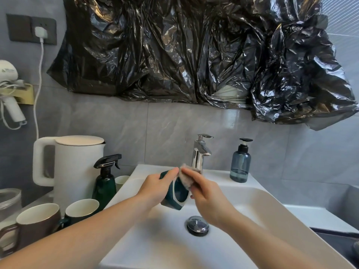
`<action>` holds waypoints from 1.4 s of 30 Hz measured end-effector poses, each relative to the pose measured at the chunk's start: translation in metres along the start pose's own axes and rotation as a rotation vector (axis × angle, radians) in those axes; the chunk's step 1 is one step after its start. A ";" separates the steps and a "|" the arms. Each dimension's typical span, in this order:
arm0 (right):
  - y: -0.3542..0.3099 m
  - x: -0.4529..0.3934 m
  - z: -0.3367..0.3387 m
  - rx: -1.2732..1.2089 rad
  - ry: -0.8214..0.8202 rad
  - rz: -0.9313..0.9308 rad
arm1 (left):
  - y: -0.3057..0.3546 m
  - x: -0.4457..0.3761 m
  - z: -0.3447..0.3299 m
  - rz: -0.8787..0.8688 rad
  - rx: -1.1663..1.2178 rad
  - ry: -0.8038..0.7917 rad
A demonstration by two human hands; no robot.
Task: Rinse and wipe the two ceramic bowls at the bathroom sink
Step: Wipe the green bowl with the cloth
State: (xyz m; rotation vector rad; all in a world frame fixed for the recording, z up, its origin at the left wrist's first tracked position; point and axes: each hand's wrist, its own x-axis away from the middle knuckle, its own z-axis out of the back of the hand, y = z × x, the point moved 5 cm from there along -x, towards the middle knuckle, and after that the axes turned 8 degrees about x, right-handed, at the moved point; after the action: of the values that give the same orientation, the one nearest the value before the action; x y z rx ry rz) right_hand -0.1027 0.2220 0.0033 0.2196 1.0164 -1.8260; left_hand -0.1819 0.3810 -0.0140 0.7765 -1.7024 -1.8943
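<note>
From the head camera, the person stands over the white sink (252,199) with both arms reaching in. The left hand (155,188) grips a dark green bowl (175,195) from the outside, fingers wrapped over its wall and upper rim, holding it tipped on its side above the basin so the mouth faces right. The right hand (206,197) has its fingers pinched around a greyish-beige cloth (185,176), which is pressed against the bowl's rim and upper inside, just in front of the chrome faucet (201,154).

No water is visibly running from the faucet, so I judge this bowl to be in its wiping stage rather than its rinse; whether it has been rinsed I cannot tell. The drain stopper (197,225) sits below the hands, and the basin holds no other dish.

To the left, on the counter, stand a brown cup (37,224) and a green cup (81,210), with the rim of a third vessel just behind the spray bottle (105,181). Any of these could be the second piece to clean, but I cannot say which, nor whether it is washed. At best, I'd judge the task about halfway.
</note>
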 end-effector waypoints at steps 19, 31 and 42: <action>-0.012 -0.035 -0.013 0.374 -0.078 0.169 | 0.004 -0.027 -0.009 0.212 0.321 0.168; -0.020 -0.025 -0.028 0.294 -0.106 0.310 | 0.015 -0.028 -0.002 0.148 0.524 0.243; -0.009 -0.030 -0.023 0.161 -0.033 0.121 | 0.024 -0.019 -0.004 0.097 0.455 0.229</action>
State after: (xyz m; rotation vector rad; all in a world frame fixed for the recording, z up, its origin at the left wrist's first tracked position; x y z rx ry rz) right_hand -0.1023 0.2604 0.0102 0.3395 0.8161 -1.7958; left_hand -0.1659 0.3885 0.0114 1.0128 -2.0023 -1.3065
